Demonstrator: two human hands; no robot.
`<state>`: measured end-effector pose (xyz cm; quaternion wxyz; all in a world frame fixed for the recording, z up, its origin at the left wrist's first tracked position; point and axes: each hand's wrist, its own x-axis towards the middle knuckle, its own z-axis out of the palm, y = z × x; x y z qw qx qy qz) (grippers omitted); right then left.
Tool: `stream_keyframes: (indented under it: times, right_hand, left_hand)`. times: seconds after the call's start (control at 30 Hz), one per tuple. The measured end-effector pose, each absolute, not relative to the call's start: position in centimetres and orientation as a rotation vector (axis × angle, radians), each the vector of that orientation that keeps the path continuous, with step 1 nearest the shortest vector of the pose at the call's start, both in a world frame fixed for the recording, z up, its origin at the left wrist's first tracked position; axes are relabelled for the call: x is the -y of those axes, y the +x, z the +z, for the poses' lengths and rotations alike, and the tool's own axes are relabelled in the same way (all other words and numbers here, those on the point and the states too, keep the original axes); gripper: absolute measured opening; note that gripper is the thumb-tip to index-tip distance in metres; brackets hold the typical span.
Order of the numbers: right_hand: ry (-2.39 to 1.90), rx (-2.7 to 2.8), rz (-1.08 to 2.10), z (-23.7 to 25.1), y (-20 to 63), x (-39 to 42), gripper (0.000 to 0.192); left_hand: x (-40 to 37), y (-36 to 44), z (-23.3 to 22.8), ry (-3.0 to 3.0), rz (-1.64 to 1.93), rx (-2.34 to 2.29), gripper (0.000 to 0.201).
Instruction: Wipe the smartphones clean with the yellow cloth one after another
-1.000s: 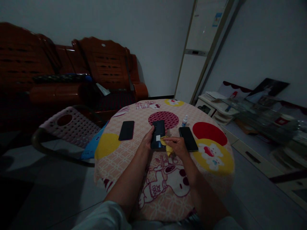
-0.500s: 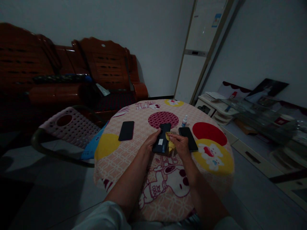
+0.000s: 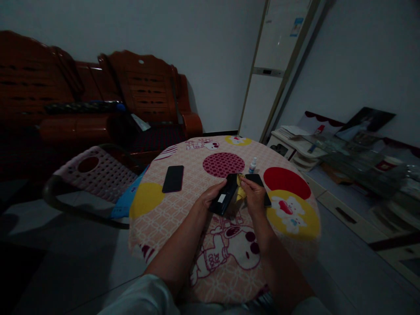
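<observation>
The room is dim, with plain pale walls [image 3: 213,52] and a grey tiled floor [image 3: 65,253]. Along the left wall stands a dark red-brown wooden sofa [image 3: 98,100] with carved slatted backs, and in front of it a pink perforated plastic chair [image 3: 98,173] sits just beside the round tabletop [image 3: 183,210], which is covered by a pink cartoon-print cloth with red and yellow circles. A tall white standing air conditioner [image 3: 275,70] fills the far corner, and to its right a low white cabinet [image 3: 295,151] and leaning framed pictures [image 3: 367,120] line the right wall.
</observation>
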<state>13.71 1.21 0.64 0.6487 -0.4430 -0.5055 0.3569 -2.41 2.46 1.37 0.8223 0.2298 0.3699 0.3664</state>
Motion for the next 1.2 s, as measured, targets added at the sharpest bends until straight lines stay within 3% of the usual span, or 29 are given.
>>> stream_keyframes:
  times: [0.6,0.9,1.2]
  right_hand:
    - [-0.849,1.405,1.035,1.5,11.9,0.6,0.020]
    - [-0.928,1.251,0.819,1.7,12.4,0.1,0.021]
    - [-0.918,1.007,0.892,1.1,13.1,-0.7,0.024]
  left_hand:
    - [-3.5,-3.2,0.6,0.359,0.742,-0.613,0.048]
    - [-2.7,-2.7,1.4,0.416,0.762,-0.674,0.040]
    - [-3.0,-3.4,1.6,0.470,0.859,-0.660,0.040]
